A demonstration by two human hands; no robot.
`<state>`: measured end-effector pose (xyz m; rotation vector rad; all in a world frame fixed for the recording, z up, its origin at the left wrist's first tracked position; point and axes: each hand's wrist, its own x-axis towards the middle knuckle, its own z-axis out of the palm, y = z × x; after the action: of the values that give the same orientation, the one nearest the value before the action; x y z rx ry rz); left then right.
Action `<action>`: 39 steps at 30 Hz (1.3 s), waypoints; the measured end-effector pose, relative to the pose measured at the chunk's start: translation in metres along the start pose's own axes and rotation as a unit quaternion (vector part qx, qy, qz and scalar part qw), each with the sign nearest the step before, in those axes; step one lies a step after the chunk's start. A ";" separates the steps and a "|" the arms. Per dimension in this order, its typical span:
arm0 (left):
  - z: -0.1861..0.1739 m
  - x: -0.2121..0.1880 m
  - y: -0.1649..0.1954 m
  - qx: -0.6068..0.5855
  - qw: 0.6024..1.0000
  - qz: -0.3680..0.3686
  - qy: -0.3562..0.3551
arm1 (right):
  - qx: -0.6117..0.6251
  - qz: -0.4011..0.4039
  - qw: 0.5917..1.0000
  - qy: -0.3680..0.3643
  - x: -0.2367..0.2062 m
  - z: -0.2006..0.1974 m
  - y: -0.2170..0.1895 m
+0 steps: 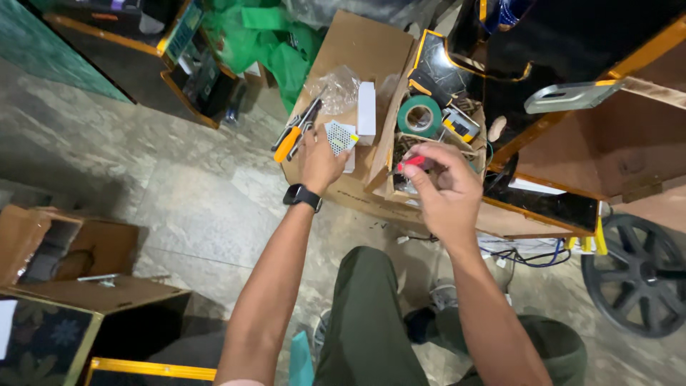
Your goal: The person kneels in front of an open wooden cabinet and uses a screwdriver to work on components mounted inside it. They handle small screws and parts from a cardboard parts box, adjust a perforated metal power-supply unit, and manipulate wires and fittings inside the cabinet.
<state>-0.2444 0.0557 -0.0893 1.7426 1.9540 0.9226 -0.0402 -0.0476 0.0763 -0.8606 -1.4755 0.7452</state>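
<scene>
My left hand (319, 159) reaches onto a flattened brown cardboard sheet (357, 50) and grips a small perforated silver metal box (340, 137). Just left of that hand lies an orange-handled hand tool (294, 133), and a white box (366, 109) stands behind it. My right hand (444, 187) is closed around a small red-handled tool (412, 164), held over an open cardboard box (389, 143) of odds and ends. Inside that box lie a green tape roll (419, 116) and a yellow-and-black tape measure (459, 124).
A crumpled clear plastic bag (336, 87) lies on the cardboard. Black cabinet panels with yellow edging (543, 43) and a wooden panel (607, 143) rise at the right. A black wheel (637, 273) sits at lower right, more cardboard boxes (64, 250) at the left, green plastic sheeting (264, 36) behind.
</scene>
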 end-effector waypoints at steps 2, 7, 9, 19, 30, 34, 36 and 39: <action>0.012 -0.002 -0.001 0.049 0.998 0.008 0.048 | 0.067 0.041 0.997 0.004 -0.001 -0.004 0.006; 0.029 -0.003 -0.014 0.096 0.995 -0.012 0.016 | 0.078 0.074 0.994 0.015 -0.007 -0.012 0.013; 0.029 -0.004 -0.017 0.100 0.995 -0.010 0.020 | 0.086 0.098 0.991 0.010 -0.010 -0.012 0.013; -0.030 -0.023 0.022 -0.081 0.988 -0.090 0.095 | 0.079 0.046 0.995 -0.051 -0.003 -0.006 0.001; -0.112 -0.068 0.124 -0.256 0.960 0.033 0.105 | -0.126 -0.039 0.985 -0.114 -0.008 -0.003 -0.030; -0.124 -0.087 0.163 -0.289 0.950 0.083 0.083 | -0.127 -0.049 0.984 -0.112 -0.011 -0.017 -0.042; -0.122 -0.097 0.177 -0.255 0.961 0.084 0.061 | -0.131 0.057 0.987 -0.079 -0.017 -0.032 -0.043; -0.107 -0.111 0.195 -0.245 0.949 0.181 0.081 | -0.102 0.073 0.991 -0.042 -0.028 -0.062 -0.036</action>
<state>-0.1526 -0.0719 0.1029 1.7811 1.3343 1.5650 0.0184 -0.0926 0.0975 -1.1143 -1.5966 0.7544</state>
